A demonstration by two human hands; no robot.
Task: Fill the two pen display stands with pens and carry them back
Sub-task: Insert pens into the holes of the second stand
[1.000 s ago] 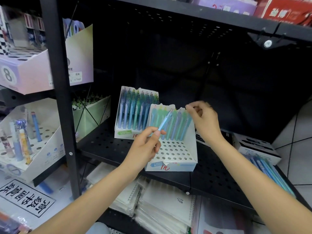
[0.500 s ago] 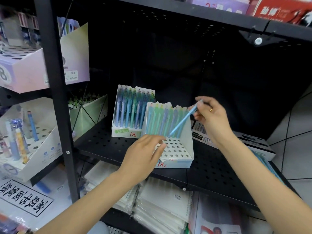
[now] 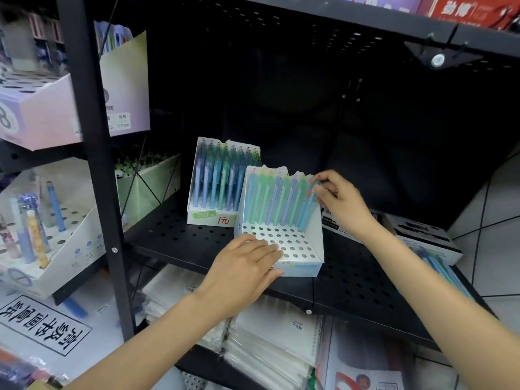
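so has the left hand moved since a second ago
Yes. The left hand dropped from in front of the pen row to the front stand, resting near its front left corner.

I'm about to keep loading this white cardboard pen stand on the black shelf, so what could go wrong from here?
1. The white cardboard pen stand sits near the black perforated shelf's front edge; pushing a pen in could slide it off, though the left hand steadies it.
2. The light blue pen pinched by the right hand leans; it may miss its hole.
3. The loose pens at the shelf's right edge could roll off.
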